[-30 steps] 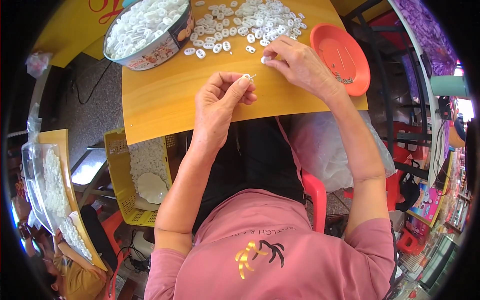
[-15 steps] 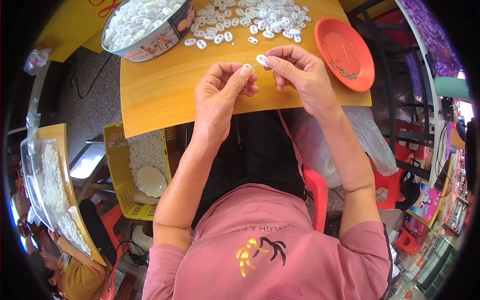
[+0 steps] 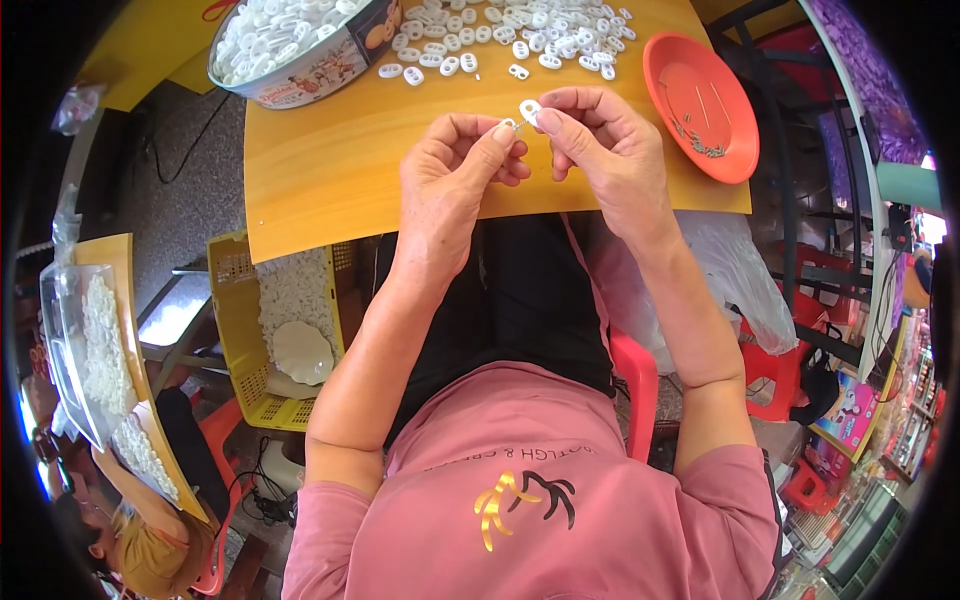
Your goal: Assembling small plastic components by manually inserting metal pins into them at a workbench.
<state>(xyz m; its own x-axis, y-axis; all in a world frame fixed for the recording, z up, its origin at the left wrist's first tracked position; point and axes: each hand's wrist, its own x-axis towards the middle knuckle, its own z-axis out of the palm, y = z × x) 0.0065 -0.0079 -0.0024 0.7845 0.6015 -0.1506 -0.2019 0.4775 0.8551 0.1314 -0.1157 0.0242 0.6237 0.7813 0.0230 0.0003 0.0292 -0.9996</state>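
Note:
Above the near part of the wooden table, both my hands are raised close together. My right hand (image 3: 612, 150) pinches a white oval plastic piece with holes (image 3: 530, 110) between thumb and fingers. My left hand (image 3: 455, 170) is closed, thumb against forefinger, on another small white plastic piece (image 3: 508, 124), mostly covered by the fingertips. Between the two pieces runs a short, thin, metallic ribbed bit (image 3: 519, 126); whether it is a screw or a spring I cannot tell. Many similar white oval pieces (image 3: 545, 40) lie loose at the far side of the table.
A round tin (image 3: 310, 75) heaped with white pieces stands at the table's far left. On the right, an orange-red dish (image 3: 735, 150) holds small metal bits and two thin sticks. A yellow crate (image 3: 235, 340) sits below left. Another person (image 3: 150, 540) is at a side table.
The view has shifted slightly, so the table and dish sit a little differently. Both hands keep their pinch, and the white oval piece is tilted a bit more upright.

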